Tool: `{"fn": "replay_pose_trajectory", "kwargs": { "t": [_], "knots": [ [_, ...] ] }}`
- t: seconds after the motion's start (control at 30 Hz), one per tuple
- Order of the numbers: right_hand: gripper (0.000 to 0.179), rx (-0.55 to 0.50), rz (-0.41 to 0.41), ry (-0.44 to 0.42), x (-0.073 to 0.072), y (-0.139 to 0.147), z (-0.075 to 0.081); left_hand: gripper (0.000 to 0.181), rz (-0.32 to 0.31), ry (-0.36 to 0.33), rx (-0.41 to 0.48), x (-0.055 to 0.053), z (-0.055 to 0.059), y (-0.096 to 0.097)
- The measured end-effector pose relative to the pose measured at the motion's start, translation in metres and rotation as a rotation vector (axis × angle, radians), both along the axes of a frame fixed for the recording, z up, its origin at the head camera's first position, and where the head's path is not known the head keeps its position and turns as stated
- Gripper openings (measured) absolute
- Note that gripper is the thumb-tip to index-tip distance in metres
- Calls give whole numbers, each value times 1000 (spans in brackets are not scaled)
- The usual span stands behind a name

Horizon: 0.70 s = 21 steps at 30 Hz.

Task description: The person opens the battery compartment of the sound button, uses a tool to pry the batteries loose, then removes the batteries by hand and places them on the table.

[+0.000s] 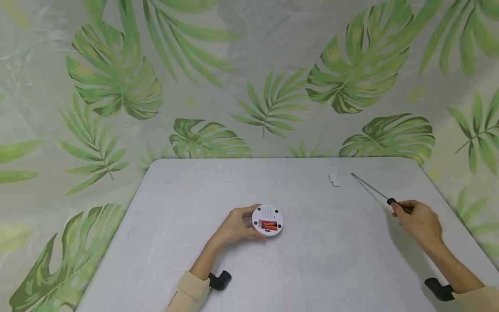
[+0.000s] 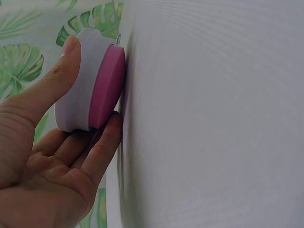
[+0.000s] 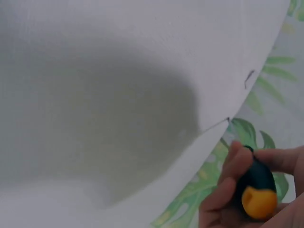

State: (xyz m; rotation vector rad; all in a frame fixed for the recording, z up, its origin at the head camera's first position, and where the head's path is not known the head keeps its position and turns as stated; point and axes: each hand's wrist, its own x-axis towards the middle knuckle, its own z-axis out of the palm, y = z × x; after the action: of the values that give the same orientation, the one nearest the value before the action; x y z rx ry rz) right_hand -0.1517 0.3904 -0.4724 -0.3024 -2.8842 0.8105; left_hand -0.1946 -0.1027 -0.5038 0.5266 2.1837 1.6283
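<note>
In the head view my left hand grips a round white battery-powered device by its left edge. Its back faces up, with a speaker grille, dark dots around the rim and red batteries in an uncovered compartment. The left wrist view shows a pink part on the device's other face, close against the table. Over the right side of the table, my right hand holds a screwdriver by its dark handle, the long shaft pointing to the far left. A yellow end caps the handle.
A small white flat piece with a dark edge lies near the far side of the white table, left of the screwdriver's tip. Behind the table hangs a leaf-patterned cloth. Black camera mounts sit at both wrists.
</note>
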Motion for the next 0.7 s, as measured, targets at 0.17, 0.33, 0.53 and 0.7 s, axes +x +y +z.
{"fn": "replay_pose_trajectory", "kwargs": {
  "t": [0.17, 0.33, 0.53, 0.7],
  "knots": [
    [52, 80, 38, -117, 1, -6, 6, 88, -1, 9, 0, 0, 0, 0],
    [50, 134, 96, -175, 1, -14, 11, 87, -2, 14, 0, 1, 0, 0],
    [38, 172, 173, -243, 1, -23, 12, 87, 5, -5, 8, 2, 0, 0],
    [32, 204, 197, -244, -2, -27, 7, 87, 7, -1, 5, 2, 2, 1]
  ]
}}
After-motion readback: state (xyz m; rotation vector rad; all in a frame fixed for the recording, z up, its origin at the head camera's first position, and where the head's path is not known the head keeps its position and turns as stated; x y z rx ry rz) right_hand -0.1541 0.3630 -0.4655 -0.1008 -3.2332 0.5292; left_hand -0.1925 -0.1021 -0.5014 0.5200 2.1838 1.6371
